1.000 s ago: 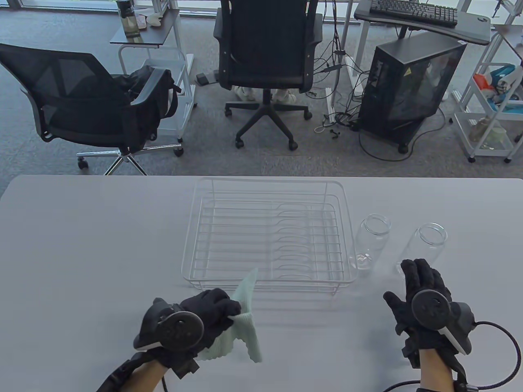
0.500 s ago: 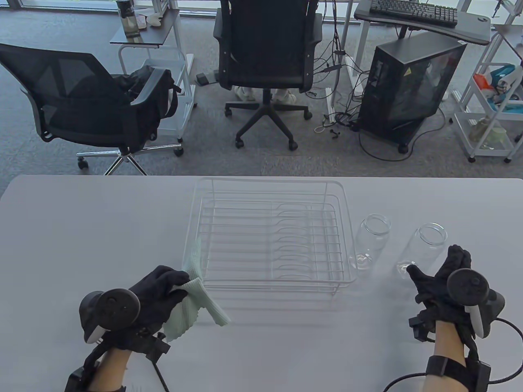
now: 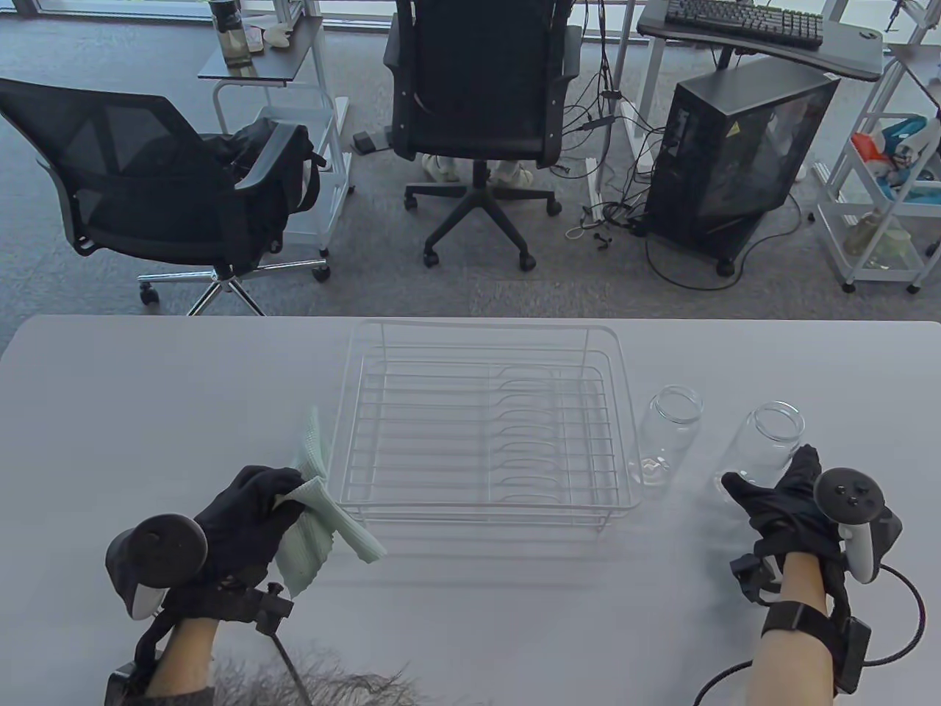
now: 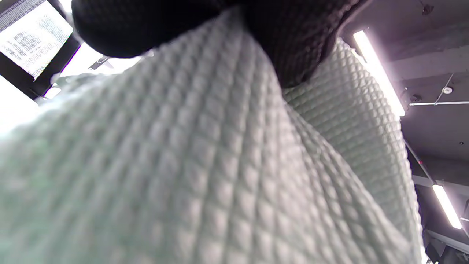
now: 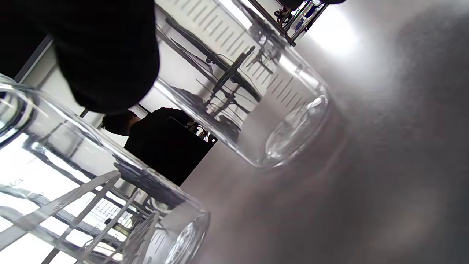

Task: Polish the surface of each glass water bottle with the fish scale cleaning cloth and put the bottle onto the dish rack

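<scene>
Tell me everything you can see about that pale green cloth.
The cloth is pale mint green, soft fabric with a raised, scale-like diamond weave, plain in the left wrist view. It is bunched and folded, not spread flat. The gloved left hand grips it near the dish rack's front left corner, one flap sticking up, the rest hanging toward the table.

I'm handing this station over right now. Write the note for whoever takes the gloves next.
Left hand: grips the green cloth, just off the dish rack's near left corner.
Right hand: open, thumb and fingers spread around the base of the right bottle; no grip yet that I can see.
Both glass bottles stand upright on the table, right of the rack: the left bottle sits beside the rack, untouched.
Done: cloth picked up. Rack holds nothing.
Left: lift the right bottle, polish it, rack it; repeat for the other.
</scene>
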Motion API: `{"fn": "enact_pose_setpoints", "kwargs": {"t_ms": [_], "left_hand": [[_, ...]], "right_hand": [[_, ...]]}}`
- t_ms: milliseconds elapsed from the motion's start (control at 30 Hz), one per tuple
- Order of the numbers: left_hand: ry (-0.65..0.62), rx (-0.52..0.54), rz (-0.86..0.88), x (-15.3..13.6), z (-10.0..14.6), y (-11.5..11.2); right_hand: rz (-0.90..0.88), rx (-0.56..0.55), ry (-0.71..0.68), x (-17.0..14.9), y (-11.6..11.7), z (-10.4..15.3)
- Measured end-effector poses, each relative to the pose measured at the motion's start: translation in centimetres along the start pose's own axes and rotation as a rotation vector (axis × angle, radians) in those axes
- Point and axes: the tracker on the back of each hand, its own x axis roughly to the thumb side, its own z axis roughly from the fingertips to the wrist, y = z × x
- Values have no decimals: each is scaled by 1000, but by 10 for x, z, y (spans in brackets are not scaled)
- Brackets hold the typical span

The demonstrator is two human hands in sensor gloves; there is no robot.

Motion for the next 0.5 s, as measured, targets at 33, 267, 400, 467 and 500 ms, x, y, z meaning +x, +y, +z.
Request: {"fn": "enact_pose_setpoints", "kwargs": {"t_ms": [33, 267, 400, 467, 500], "left_hand": [[-3, -9, -7, 0, 0, -1], [-4, -25, -22, 0, 0, -3], [1, -32, -22, -1, 0, -4], [1, -32, -23, 0, 0, -3], [2, -32, -23, 0, 0, -3]], "right_hand": [[-22, -7, -4, 0, 1, -2], [-159, -153, -12, -3, 6, -5], [-163, -173, -5, -2, 7, -7], [-130, -183, -27, 1, 8, -7], [-113, -192, -35, 2, 9, -8]]}}
